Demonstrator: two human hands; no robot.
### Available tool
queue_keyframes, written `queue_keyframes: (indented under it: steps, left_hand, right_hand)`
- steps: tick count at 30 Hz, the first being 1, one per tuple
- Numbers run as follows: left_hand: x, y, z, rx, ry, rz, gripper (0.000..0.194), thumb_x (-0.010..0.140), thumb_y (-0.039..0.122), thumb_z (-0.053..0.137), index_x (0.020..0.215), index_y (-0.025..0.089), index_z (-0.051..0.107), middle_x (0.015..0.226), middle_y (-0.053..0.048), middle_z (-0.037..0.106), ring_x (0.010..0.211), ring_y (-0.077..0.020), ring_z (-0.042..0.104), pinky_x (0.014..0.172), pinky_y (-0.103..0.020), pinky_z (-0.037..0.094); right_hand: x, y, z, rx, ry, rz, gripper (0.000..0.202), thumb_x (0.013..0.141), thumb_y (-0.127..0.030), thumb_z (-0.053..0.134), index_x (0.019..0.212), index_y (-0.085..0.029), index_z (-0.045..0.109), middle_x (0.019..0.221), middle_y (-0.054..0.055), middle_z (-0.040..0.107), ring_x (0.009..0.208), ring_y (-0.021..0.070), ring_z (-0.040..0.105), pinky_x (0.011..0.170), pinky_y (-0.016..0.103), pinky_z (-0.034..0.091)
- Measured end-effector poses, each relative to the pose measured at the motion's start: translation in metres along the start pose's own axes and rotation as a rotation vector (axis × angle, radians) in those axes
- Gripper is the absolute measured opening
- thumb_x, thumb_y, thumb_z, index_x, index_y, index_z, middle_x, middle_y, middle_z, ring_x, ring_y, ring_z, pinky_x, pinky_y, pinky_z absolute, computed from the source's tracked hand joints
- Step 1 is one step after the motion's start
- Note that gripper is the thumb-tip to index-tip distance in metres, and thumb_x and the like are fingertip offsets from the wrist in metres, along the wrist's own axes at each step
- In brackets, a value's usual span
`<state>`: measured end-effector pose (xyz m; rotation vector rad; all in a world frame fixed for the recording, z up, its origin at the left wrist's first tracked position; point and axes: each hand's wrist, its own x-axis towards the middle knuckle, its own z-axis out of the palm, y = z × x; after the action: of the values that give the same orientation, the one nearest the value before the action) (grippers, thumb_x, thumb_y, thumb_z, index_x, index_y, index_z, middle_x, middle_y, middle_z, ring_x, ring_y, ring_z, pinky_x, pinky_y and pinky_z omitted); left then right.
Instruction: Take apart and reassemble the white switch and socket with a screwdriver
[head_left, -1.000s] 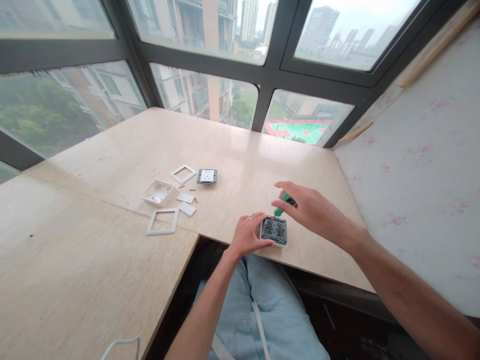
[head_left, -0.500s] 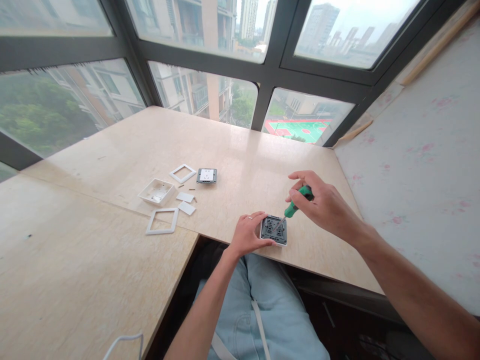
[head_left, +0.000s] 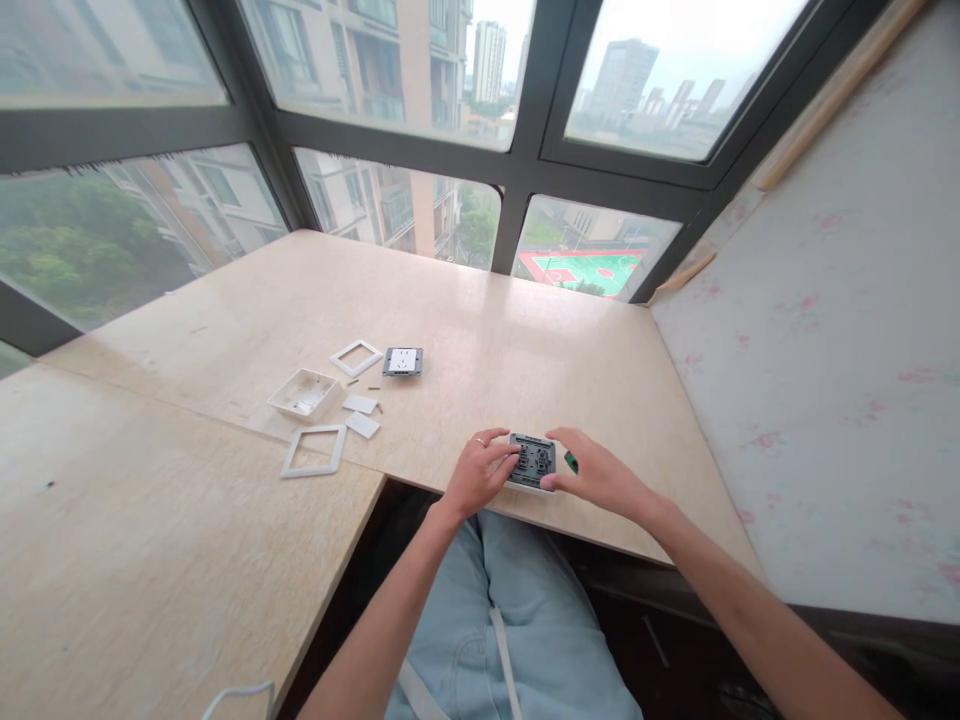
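Observation:
A wall switch (head_left: 533, 462) with a dark grey face sits on a white back box near the table's front edge, its inner mechanism bare. My left hand (head_left: 480, 468) holds its left side, with fingertips reaching over the face. At the opposite side, the thumb and forefinger of my right hand (head_left: 592, 468) grip the switch's right corners. Part of a green screwdriver handle (head_left: 571, 461) shows between that thumb and forefinger; the rest is hidden, and whether it lies on the table or in the palm I cannot tell.
Left of the hands lie a white back box (head_left: 305, 394), two white frames (head_left: 356, 357), a socket insert (head_left: 403, 361), two white cover plates (head_left: 362, 425) and several small screws (head_left: 374, 388). The stone tabletop (head_left: 480, 330) has a cut-out corner over my lap. Windows and a papered wall (head_left: 840, 330) border it.
My right hand has come down from above the switch to its right edge. The screwdriver's tip has left the switch face. The left hand's fingers have shifted onto the face.

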<state>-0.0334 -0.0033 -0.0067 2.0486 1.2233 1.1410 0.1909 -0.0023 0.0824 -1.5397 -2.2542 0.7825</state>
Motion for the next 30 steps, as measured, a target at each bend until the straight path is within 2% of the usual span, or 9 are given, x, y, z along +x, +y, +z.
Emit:
queue_keyframes:
  steps: [3,5,9,13,21,24,30]
  left_hand:
    - [0.005,0.009,-0.009,0.193,-0.083,0.061,0.02,0.096,0.027,0.06,0.108,0.026,0.075,0.127,-0.01,0.067,0.117,-0.0256,0.062,0.1,-0.045,0.052]
    - [0.012,0.019,-0.018,0.36,-0.188,0.111,0.019,0.097,0.026,0.058,0.105,0.025,0.075,0.122,-0.011,0.068,0.112,-0.0273,0.064,0.093,-0.045,0.053]
    - [0.03,0.039,-0.031,0.634,-0.45,0.178,0.019,0.093,0.014,0.057,0.092,0.02,0.074,0.103,-0.012,0.072,0.093,-0.0258,0.067,0.077,-0.038,0.053]
    - [0.048,0.053,-0.035,0.743,-0.609,0.238,0.016,0.089,0.008,0.059,0.082,0.016,0.072,0.09,-0.013,0.072,0.086,-0.0268,0.067,0.069,-0.035,0.051]
    - [0.073,0.073,-0.024,0.747,-0.751,0.239,0.022,0.083,0.004,0.066,0.065,0.016,0.067,0.074,-0.013,0.072,0.078,-0.0274,0.071,0.064,-0.032,0.049]
    - [0.08,0.074,-0.02,0.749,-0.784,0.195,0.023,0.082,0.007,0.068,0.062,0.017,0.066,0.072,-0.012,0.072,0.078,-0.027,0.072,0.068,-0.033,0.051]
    - [0.099,0.072,-0.017,0.782,-0.865,0.069,0.009,0.071,0.016,0.076,0.065,0.018,0.07,0.074,-0.012,0.074,0.075,-0.0283,0.073,0.068,-0.034,0.054]
  right_hand:
    - [-0.013,0.017,0.02,0.127,-0.062,-0.043,0.08,0.068,-0.041,0.084,0.139,-0.027,0.049,0.141,0.011,0.057,0.125,0.0284,0.058,0.096,0.041,0.054]
    - [-0.018,0.025,0.032,0.181,-0.038,-0.011,0.092,0.066,-0.039,0.084,0.147,-0.029,0.041,0.152,0.012,0.049,0.137,0.0308,0.05,0.102,0.045,0.051]
    - [-0.017,0.039,0.048,0.231,0.036,0.055,0.089,0.07,-0.036,0.08,0.15,-0.029,0.04,0.155,0.013,0.047,0.142,0.0324,0.045,0.112,0.052,0.042]
    - [-0.014,0.046,0.055,0.291,0.074,0.06,0.09,0.069,-0.035,0.08,0.15,-0.026,0.041,0.155,0.016,0.047,0.141,0.0324,0.046,0.114,0.052,0.039]
    - [-0.013,0.048,0.057,0.37,0.128,0.068,0.087,0.066,-0.033,0.082,0.145,-0.027,0.046,0.149,0.013,0.053,0.135,0.0312,0.053,0.11,0.047,0.045]
    - [-0.014,0.048,0.056,0.398,0.122,0.077,0.087,0.066,-0.032,0.081,0.145,-0.028,0.046,0.15,0.012,0.053,0.133,0.031,0.054,0.105,0.046,0.049]
    - [-0.014,0.047,0.056,0.399,0.104,0.077,0.085,0.067,-0.032,0.078,0.145,-0.027,0.044,0.148,0.012,0.053,0.131,0.0305,0.055,0.103,0.045,0.048]
